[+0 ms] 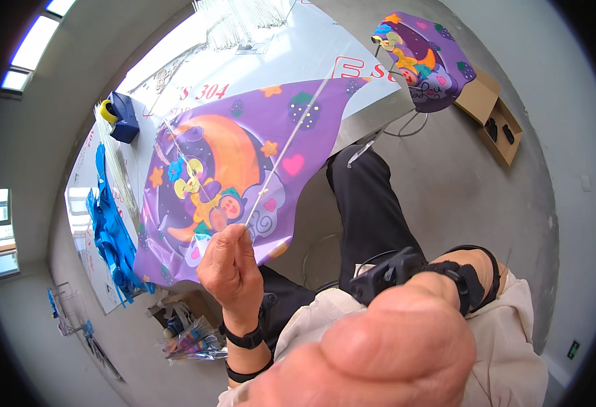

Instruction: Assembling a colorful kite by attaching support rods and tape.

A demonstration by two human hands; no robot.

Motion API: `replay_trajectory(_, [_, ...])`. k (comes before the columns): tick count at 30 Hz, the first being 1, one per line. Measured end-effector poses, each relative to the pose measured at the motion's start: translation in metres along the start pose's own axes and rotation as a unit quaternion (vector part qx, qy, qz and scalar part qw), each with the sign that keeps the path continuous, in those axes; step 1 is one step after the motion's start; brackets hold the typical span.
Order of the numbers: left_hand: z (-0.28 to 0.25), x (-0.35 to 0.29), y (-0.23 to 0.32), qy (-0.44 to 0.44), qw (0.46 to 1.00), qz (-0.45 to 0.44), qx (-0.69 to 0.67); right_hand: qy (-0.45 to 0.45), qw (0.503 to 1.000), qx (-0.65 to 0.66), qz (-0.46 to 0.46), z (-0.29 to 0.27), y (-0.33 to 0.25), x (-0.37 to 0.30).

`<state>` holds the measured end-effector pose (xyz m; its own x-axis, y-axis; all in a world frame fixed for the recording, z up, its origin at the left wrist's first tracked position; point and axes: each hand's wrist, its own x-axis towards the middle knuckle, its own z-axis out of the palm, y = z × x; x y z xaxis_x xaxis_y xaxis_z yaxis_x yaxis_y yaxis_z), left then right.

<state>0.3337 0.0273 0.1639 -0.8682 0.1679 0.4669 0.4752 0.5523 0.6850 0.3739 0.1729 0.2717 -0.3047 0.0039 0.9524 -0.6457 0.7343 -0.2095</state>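
A purple printed kite sheet with an orange moon and stars drapes over the near edge of the table. A thin white rod runs diagonally across it. My left hand pinches the rod's lower end between thumb and fingers, above the sheet's near edge. A second thin line or rod crosses the moon picture toward the same fingers. My right hand is raised close to the camera, large and slightly blurred, with its fingers curled in. Anything inside its grip is hidden.
On the white-topped table lie bundled white rods, a blue tape dispenser and blue strips. Another purple printed sheet rests on a stool at right, near an open cardboard box. Bagged items are low at left.
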Motion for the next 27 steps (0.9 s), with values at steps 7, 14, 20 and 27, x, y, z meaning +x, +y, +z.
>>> replay_trajectory(7, [0.011, 0.03, -0.026, -0.069, 0.991, 0.079, 0.077, -0.265, 0.956, -0.11, 0.063, -0.005, 0.126, -0.066])
replay_trajectory(14, [0.049, 0.084, -0.053, -0.111, 0.982, 0.128, 0.082, -0.36, 0.92, -0.051, 0.145, 0.014, 0.169, -0.092])
replay_trajectory(20, [0.088, 0.128, -0.088, -0.184, 0.965, 0.173, 0.068, -0.375, 0.892, 0.055, 0.244, 0.062, 0.199, -0.105])
replay_trajectory(27, [0.138, 0.155, -0.149, -0.13, 0.967, 0.159, 0.15, -0.388, 0.872, 0.051, 0.294, 0.12, 0.244, -0.132])
